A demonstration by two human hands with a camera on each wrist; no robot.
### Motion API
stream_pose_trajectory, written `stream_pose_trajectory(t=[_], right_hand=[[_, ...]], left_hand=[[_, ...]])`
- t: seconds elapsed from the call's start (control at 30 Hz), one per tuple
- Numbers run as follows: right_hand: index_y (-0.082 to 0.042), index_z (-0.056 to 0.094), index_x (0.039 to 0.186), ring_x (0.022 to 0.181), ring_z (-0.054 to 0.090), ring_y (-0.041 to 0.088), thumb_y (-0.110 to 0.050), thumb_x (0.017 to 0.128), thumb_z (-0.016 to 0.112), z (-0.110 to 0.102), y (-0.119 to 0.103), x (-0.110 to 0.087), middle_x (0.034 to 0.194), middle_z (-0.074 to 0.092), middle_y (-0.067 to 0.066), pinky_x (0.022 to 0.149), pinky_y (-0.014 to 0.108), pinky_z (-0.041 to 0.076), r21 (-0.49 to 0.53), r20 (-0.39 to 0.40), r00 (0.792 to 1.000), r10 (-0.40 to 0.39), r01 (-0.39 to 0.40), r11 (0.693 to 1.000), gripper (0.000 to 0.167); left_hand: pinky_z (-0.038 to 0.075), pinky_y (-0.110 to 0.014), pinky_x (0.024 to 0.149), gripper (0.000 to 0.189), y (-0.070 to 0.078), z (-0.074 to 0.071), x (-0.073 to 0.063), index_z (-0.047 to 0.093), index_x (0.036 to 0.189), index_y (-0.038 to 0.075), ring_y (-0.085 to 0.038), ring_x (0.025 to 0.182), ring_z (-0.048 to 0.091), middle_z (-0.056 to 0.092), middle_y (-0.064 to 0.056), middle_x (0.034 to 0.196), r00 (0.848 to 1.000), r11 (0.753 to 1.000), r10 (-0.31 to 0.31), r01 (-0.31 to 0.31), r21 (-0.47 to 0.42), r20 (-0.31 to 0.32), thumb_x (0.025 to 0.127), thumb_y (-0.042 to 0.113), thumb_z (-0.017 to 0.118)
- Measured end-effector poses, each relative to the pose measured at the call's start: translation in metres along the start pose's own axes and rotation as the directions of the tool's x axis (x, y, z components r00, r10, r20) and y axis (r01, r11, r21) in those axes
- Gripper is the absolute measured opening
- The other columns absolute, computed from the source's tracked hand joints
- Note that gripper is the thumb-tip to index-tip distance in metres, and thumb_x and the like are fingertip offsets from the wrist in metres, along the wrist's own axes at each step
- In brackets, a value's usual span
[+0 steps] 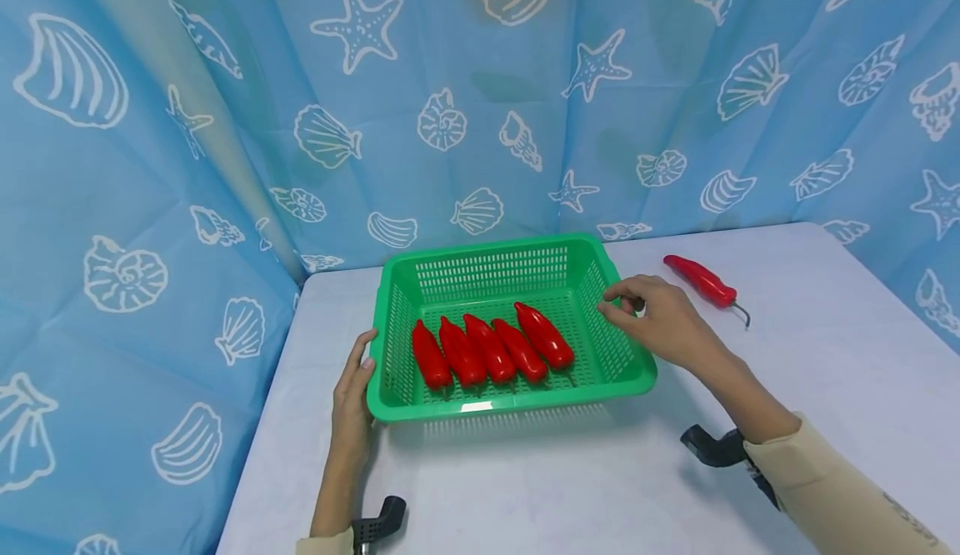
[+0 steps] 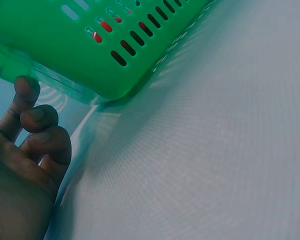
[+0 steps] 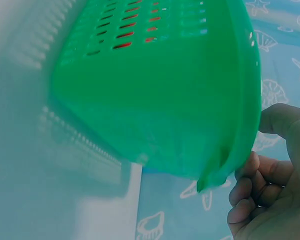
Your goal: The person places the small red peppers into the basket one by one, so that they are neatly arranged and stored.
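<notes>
A green plastic basket [image 1: 517, 405] with slotted walls stands between the two hands, several shiny red peppers [image 1: 491, 349] lying side by side in it. My left hand [image 1: 352, 409] holds the basket's left rim, thumb at the top edge. In the left wrist view, the curled fingers [image 2: 37, 117] reach up to the rim's underside. My right hand [image 1: 660, 322] pinches the right rim, its thumb and forefinger reaching over the edge. In the right wrist view, the thumb tip is hidden behind the rim, and the other fingers [image 3: 241, 191] curl below it.
Behind the basket, to the right, a lone red pepper [image 1: 702, 280] with a dark curved stem lies on the white table [image 1: 810, 338]. A blue curtain [image 1: 480, 97] with white shells and starfish hangs along the back and left side. Each wrist carries a black camera mount [image 1: 712, 447].
</notes>
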State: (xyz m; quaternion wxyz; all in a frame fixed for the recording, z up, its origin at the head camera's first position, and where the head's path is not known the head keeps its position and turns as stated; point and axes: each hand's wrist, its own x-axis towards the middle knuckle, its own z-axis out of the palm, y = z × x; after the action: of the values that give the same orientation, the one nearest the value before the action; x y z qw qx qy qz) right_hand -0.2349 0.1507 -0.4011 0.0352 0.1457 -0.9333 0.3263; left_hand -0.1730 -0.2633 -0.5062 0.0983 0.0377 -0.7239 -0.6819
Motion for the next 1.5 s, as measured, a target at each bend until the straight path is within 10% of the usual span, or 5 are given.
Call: stream_pose_trajectory(t=[0.47,0.93,1.5], right_hand=[[-0.003,0.065,0.121,0.094,0.052,0.029,-0.027,0.088,0.077,-0.010,0.027,-0.004,0.095,0.055,0.009,0.061,0.030,0.050,-0.022,-0.037,0.998,0.058,-0.058,0.998,0.042],[-0.003,0.068,0.115,0.093,0.053,0.030,-0.027,0.092,0.073,-0.012,0.057,-0.001,0.092,0.058,0.009,0.062,0.031,0.050,-0.044,-0.051,0.996,0.072,-0.074,0.996,0.034],[0.000,0.067,0.115,0.091,0.051,0.031,-0.031,0.096,0.066,-0.017,0.086,0.004,0.088,0.056,0.010,0.063,0.033,0.047,-0.085,-0.054,0.989,0.141,-0.145,0.986,0.036]], left_hand=[[0.052,-0.029,0.083,0.044,0.002,0.002,-0.001,0.048,0.146,0.038,-0.022,0.118,0.053,0.044,0.010,0.148,1.000,1.000,-0.001,0.001,-0.018,0.011,0.104,0.049,0.042],[0.050,-0.026,0.069,0.042,0.002,0.003,-0.001,0.049,0.145,0.039,-0.016,0.082,0.061,0.051,0.007,0.142,1.000,1.000,0.008,-0.008,-0.005,-0.006,0.104,0.047,0.041],[0.051,-0.029,0.082,0.043,0.001,0.001,0.000,0.048,0.146,0.038,-0.022,0.117,0.053,0.043,0.010,0.149,1.000,1.000,0.004,-0.004,-0.014,0.010,0.104,0.048,0.042]])
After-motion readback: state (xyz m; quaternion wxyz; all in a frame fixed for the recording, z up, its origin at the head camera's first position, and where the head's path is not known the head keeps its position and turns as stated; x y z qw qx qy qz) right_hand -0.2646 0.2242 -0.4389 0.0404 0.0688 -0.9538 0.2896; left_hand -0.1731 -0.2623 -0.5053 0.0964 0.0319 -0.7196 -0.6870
